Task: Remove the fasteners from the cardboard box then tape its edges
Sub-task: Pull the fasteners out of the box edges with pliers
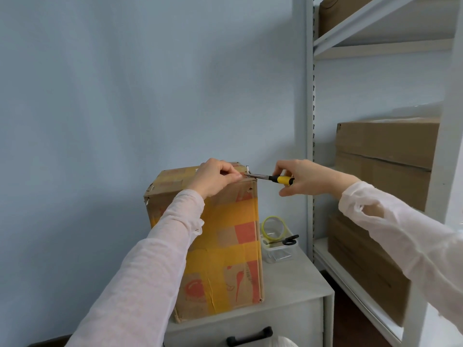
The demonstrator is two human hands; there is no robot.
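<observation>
L hand [215, 177] sits on top of tall brown cardboard box [230, 234] w/ yellow tape + red print, fingers curled, pinching box's top right edge. R hand [309, 178] grips slim metal tool [269, 178] w/ yellow-black handle, tip at same corner, just beside thin metal nail [247, 169] sticking up. Box upright on grey tabletop [295, 279], near wall. Right of it: clear plastic tub [280, 254] w/ clear tape roll [274, 227] + black-handled scissors [290, 240]. White metal shelf [310, 121] w/ brown cartons [385, 144] further right.

Pale blue wall [125, 83], grey drawer cabinet [295, 291], white shelving rack [310, 121].
</observation>
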